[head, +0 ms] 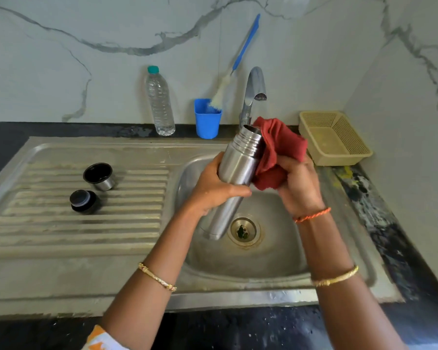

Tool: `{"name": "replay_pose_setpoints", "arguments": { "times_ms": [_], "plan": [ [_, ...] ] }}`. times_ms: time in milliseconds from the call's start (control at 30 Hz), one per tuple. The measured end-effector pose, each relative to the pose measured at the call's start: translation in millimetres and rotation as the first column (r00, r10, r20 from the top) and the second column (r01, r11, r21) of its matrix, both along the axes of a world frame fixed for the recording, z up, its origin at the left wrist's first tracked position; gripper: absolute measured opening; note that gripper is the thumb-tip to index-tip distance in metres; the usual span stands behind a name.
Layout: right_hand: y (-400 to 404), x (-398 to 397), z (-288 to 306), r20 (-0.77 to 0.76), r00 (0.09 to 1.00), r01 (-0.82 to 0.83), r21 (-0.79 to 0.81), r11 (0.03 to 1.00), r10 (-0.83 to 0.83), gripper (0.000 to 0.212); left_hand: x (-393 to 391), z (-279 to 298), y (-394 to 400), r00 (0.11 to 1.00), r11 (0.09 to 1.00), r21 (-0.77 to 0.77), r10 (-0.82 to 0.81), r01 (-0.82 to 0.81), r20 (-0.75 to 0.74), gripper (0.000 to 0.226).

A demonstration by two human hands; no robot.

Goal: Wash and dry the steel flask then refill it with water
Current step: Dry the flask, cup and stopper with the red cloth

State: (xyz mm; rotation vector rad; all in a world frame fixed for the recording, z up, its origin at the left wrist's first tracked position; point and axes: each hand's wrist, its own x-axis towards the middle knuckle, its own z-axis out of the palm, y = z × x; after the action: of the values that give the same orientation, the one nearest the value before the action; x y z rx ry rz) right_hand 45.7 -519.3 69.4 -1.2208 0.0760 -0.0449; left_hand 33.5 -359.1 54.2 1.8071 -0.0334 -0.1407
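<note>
Marble-veined walls rose behind a dark worktop (8, 137) holding a steel sink (250, 263) with a ridged drainboard (61, 228) on its left. Over the basin, the left hand (213, 190) gripped the flask (240, 162) around its middle, fingers curled round it, the open mouth tilted up and away below the tap (254, 92). The right hand (299, 188) clutched a red cloth (278, 147), its fingers closed on it, pressing it against the flask's upper side. On the drainboard lay a steel cup (99, 176) and, just beside it, a black stopper (84, 201). Against the back wall stood a clear water bottle (160, 102) and a blue cup (207, 120) holding a bottle brush (243, 51). A beige basket (339, 152) sat right of the tap.
</note>
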Motion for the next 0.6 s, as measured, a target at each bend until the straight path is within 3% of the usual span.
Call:
{"name": "replay_pose_setpoints", "arguments": {
  "times_ms": [67,133,233,333,467,533,600],
  "plan": [
    [13.7,-15.1,2.6,0.107,0.989,0.113,-0.089,0.990,-0.103,0.033,0.5,-7.1,-8.2,0.997,0.996,-0.035,0.080,-0.080,-0.002,0.074],
    [18.1,-14.8,9.7,0.105,0.984,0.153,-0.129,0.980,-0.140,0.035,-1.8,-11.0,-13.7,0.993,0.993,-0.033,0.116,-0.116,0.002,0.074],
    [4.0,17.4,16.2,-0.130,0.989,0.046,-0.152,0.987,-0.066,0.029,-7.8,-14.1,-15.5,0.994,0.994,-0.002,0.105,-0.105,0.037,0.070],
    [1.8,28.0,21.6,-0.232,0.972,-0.056,-0.086,0.995,0.034,0.036,-6.0,-13.4,-15.7,0.990,0.990,0.047,0.132,-0.135,0.055,0.072],
    [48.1,-9.2,11.9,-0.002,0.980,0.192,-0.239,0.952,-0.198,0.045,8.8,-10.3,-14.4,0.960,0.958,0.077,0.273,-0.278,0.070,0.066],
    [65.8,-21.5,3.0,0.132,0.976,0.211,-0.356,0.910,-0.174,0.055,10.4,-8.8,-13.1,0.959,0.953,0.137,0.255,-0.271,0.128,0.053],
    [64.2,-3.5,11.2,0.081,0.976,0.219,-0.364,0.905,-0.204,0.048,8.1,-7.1,-10.7,0.962,0.952,0.166,0.238,-0.258,0.133,0.059]
  ]
}}
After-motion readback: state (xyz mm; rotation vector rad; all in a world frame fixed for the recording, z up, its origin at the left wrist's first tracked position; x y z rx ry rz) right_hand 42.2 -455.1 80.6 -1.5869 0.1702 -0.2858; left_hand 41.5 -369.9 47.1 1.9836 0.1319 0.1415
